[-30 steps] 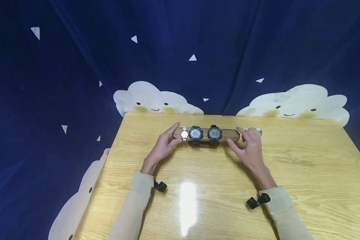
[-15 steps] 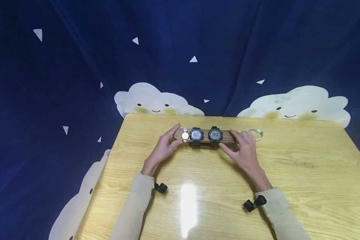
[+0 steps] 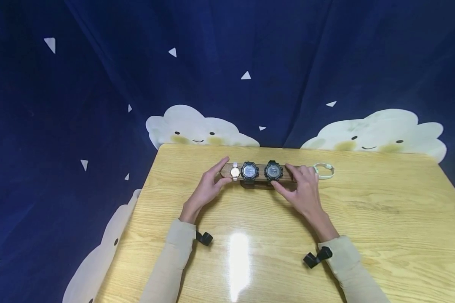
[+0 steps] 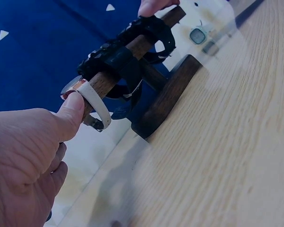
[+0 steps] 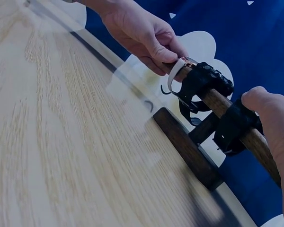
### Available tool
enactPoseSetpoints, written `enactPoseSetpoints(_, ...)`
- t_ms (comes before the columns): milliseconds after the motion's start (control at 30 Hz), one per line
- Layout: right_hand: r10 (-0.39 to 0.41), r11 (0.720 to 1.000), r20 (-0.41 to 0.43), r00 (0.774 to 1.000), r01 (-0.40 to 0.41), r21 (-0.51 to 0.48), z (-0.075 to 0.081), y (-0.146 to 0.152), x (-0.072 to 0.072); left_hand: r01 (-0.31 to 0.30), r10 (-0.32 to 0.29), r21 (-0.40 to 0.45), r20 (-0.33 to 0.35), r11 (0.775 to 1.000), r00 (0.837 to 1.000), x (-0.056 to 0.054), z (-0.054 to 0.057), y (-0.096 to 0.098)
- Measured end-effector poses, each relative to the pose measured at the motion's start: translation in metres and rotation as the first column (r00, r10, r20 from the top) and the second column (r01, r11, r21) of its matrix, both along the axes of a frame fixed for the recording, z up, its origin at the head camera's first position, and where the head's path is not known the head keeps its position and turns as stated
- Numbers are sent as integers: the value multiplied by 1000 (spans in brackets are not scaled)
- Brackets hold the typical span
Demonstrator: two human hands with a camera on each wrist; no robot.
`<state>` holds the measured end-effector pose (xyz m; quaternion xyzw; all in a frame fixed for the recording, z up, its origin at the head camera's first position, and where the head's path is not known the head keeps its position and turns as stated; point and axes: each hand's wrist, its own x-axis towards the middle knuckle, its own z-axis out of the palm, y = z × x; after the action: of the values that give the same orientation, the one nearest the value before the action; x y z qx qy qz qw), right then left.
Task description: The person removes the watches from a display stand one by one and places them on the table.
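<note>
A dark wooden watch stand (image 3: 261, 171) with a raised bar stands near the table's back edge. Around its bar are a small white-strapped watch (image 3: 235, 172) at the left and two black digital watches, one in the middle (image 3: 249, 170) and one further right (image 3: 274, 171). My left hand (image 3: 206, 187) grips the bar's left end, its thumb against the white watch in the left wrist view. With thumb in front and fingers behind, my right hand (image 3: 305, 191) pinches the right black watch. In the right wrist view that thumb (image 5: 260, 99) lies on its case.
A pale green looped watch (image 3: 325, 176) lies on the wooden table (image 3: 383, 219), just right of my right hand. A dark blue curtain (image 3: 280, 63) with white clouds hangs behind the back edge. Each sleeve carries a black wrist camera (image 3: 318, 257).
My right hand has slid left from the bar's right end to the right black watch, uncovering the pale green watch. My left hand keeps its place on the left end.
</note>
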<state>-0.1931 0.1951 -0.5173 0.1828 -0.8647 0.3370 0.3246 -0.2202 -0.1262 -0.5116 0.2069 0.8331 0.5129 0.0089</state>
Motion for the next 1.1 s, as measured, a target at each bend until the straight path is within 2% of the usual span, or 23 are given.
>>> enactPoseSetpoints(533, -39, 998, -1, 999, 39, 47, 3, -13, -2, -6, 6, 5, 11, 1000, 1000, 0, 0, 1)
enactPoseSetpoints(1100, -42, 998, -19, 999, 42, 35, 2, -20, -3, 5, -5, 17, -6, 1000, 1000, 1, -1, 0)
